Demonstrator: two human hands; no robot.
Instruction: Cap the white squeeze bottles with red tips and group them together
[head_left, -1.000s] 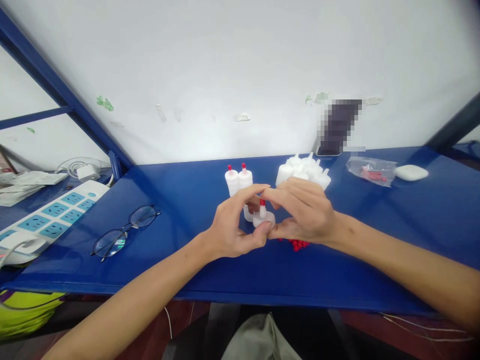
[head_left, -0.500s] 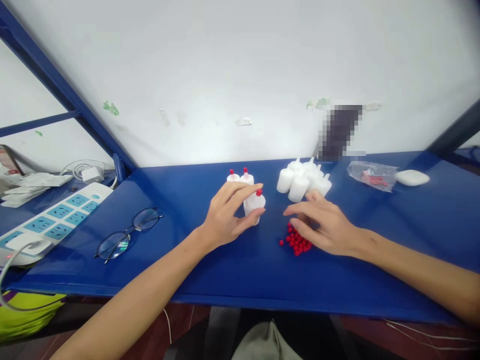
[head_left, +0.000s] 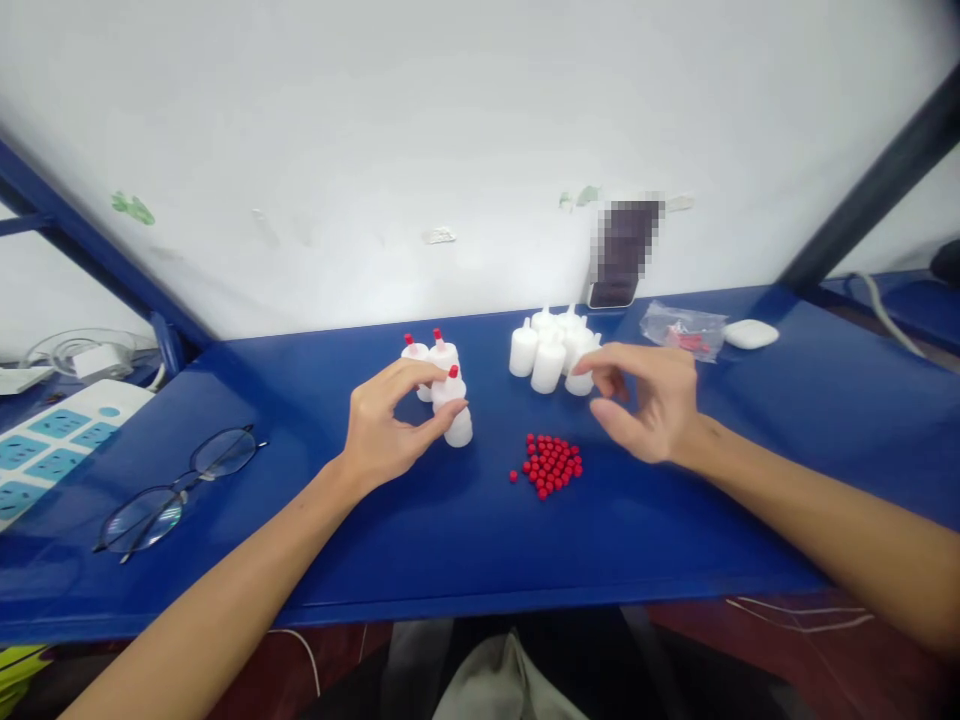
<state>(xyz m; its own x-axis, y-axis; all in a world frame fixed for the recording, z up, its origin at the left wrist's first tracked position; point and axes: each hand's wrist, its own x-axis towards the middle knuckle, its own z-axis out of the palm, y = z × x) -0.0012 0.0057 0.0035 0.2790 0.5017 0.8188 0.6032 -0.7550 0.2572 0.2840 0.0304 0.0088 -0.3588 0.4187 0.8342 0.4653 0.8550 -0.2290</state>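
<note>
My left hand is closed around a white squeeze bottle, thumb on the near side and index finger by its top. A small red cap sits on that bottle's nozzle. Right behind it stand two more white bottles with red caps. My right hand is open, thumb and fingers apart, its index fingertip beside the nearest right one of several uncapped white bottles. Between the hands, closer to the front, lies a pile of loose red caps.
Eyeglasses and a white power strip lie on the left. At the back right, a blurred dark phone-like object leans on the wall. Near it are a clear plastic bag with red pieces and a smooth white object.
My right hand has moved from over the red caps to beside the uncapped bottles, its fingers spreading. My left hand stays at the capped bottle. The whole view has swung to the right.
</note>
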